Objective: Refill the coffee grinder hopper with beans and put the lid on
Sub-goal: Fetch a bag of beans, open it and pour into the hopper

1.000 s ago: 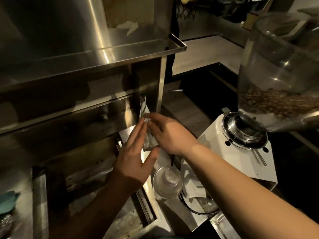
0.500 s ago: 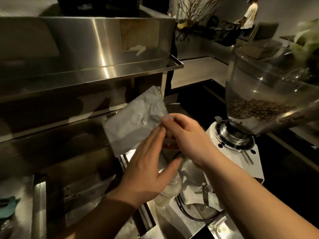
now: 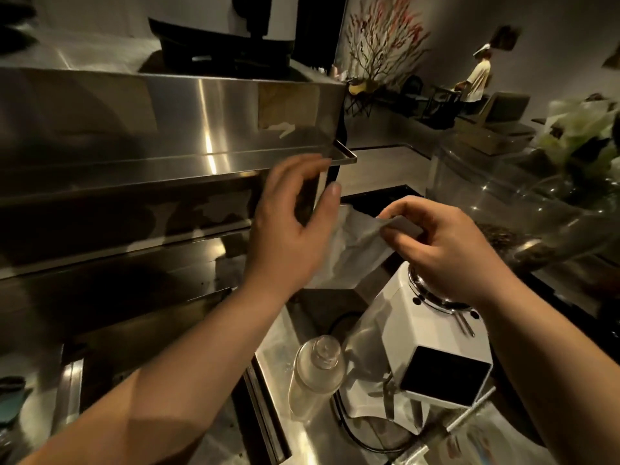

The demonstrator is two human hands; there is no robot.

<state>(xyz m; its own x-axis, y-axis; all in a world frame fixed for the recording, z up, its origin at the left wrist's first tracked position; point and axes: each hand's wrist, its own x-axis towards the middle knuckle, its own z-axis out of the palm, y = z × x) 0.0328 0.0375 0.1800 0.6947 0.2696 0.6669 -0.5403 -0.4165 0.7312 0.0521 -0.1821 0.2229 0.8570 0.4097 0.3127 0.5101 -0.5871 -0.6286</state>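
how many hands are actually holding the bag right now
1: the right hand pinches the bag at its top edge. The left hand is beside it, fingers spread; contact behind it can't be seen.

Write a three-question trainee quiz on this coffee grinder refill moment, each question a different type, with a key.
1. True or false: the right hand pinches the grey bag.
2. The hopper is: A) lidded, B) open on top, C) removed from the white grinder.
3. Fill in: the clear bottle stands to the ___ of the grinder.

Key: 1 true; 2 B; 3 left.
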